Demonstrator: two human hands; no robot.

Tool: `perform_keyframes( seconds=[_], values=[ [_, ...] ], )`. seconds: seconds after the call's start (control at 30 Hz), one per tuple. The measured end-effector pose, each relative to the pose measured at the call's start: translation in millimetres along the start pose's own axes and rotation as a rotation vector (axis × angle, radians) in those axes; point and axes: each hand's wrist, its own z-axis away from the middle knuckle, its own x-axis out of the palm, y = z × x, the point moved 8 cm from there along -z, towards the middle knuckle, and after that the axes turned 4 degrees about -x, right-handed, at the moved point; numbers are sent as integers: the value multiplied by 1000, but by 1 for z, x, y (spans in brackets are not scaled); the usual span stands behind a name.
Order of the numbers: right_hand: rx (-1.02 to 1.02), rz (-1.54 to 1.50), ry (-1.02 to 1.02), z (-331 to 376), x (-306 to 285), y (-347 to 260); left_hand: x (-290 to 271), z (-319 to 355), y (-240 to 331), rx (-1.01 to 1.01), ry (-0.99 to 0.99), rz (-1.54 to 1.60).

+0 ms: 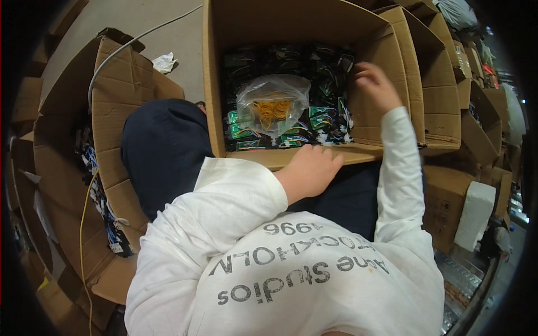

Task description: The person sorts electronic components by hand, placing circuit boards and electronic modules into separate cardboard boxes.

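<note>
"How is the left hand placed?"

"Its forearm crosses the body from lower left, bent inward. The hand lies back up over the near edge of the cardboard box, fingers close together, their tips bent over the rim. I can't tell whether it grips the cardboard or simply rests."

"And the right hand?"

"Higher, with the white sleeve running almost straight up to the wrist. It hangs by the box's right inner wall, fingers half curled and pointing left, near the far right of the contents. It's blurred, so I can't tell if anything is pinched there."

"What's in the box?"

"Green circuit boards with coloured wires, in rows across the bottom. A clear plastic bag of yellow bands lies on them, left of the middle, well apart from the right hand."
</note>
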Motion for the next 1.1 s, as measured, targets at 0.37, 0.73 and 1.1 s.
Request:
perform_keyframes(
  seconds=[0.37,0.73,1.1],
  values=[
    [80,482,-911,15,289,53,5,14,-16,-148,-40,48],
    [-77,679,-887,8,362,88,15,20,-30,-264,-272,62],
    [269,4,-480,-27,313,86,19,21,-27,-241,-274,12]
  ],
)
